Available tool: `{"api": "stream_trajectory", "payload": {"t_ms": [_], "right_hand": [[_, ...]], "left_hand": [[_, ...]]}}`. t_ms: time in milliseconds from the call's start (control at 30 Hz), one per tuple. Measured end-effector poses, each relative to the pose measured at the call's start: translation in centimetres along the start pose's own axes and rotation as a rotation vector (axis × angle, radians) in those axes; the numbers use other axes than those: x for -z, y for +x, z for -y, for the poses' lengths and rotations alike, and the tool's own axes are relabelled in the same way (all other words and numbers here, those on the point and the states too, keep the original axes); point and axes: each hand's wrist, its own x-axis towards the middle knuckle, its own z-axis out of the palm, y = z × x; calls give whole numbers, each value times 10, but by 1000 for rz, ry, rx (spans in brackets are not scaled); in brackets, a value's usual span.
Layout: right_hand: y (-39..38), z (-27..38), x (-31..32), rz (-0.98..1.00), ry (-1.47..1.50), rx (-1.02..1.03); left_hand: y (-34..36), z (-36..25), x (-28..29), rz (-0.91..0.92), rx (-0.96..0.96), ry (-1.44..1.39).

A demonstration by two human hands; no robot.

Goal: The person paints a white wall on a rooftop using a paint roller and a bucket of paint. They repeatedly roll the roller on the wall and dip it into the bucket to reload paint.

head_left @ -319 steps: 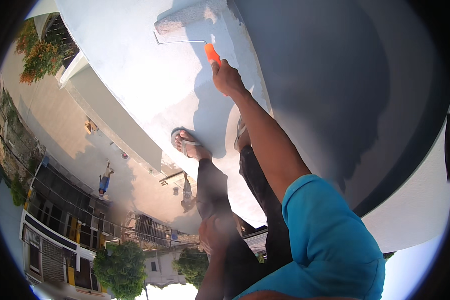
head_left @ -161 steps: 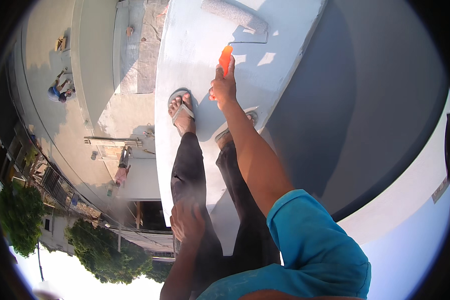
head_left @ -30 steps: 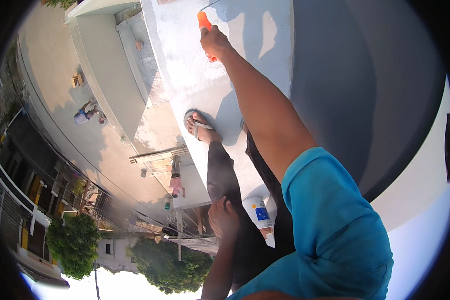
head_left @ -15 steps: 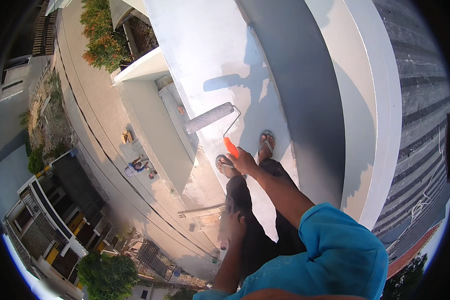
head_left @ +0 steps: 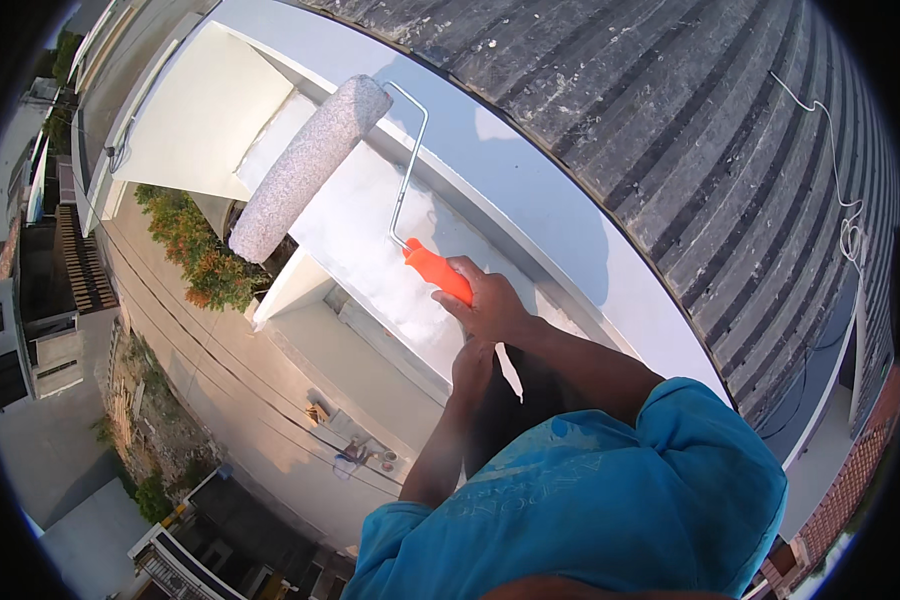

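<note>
My right hand (head_left: 488,302) is shut on the orange handle (head_left: 436,271) of a paint roller. Its thin wire frame (head_left: 407,165) leads up to the grey-white fuzzy roller sleeve (head_left: 308,167), which hangs tilted over the white-painted ledge (head_left: 370,235) and its outer edge. My left hand (head_left: 473,366) lies just below my right wrist, against my dark trousers (head_left: 530,385). Its fingers are hidden. My blue shirt (head_left: 590,500) fills the lower middle of the view.
A grey corrugated roof (head_left: 690,150) with a loose white cable (head_left: 842,215) runs along the right. Beyond the ledge is a sheer drop to a street (head_left: 250,400), a bush with orange leaves (head_left: 195,250) and buildings (head_left: 30,330) far below.
The view has swung round. My right hand has brought the roller from the ledge near my feet up and to the left, closer to me. My sandalled feet are out of sight.
</note>
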Motion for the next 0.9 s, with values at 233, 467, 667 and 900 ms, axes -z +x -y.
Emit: {"api": "stream_trajectory", "payload": {"t_ms": [233,467,667,900], "right_hand": [[-123,-15,134,-748,-43,-218],[-293,-13,114,-1310,19,-608],[-423,-27,52,-1927,175,-790],[-581,-57,-50,-2522,289,-950]], "left_hand": [[98,-149,-17,221,-855,180],[126,-215,-121,411,-1140,498],[74,-233,-233,588,-1219,755],[-5,-226,-342,658,-1010,969]]}}
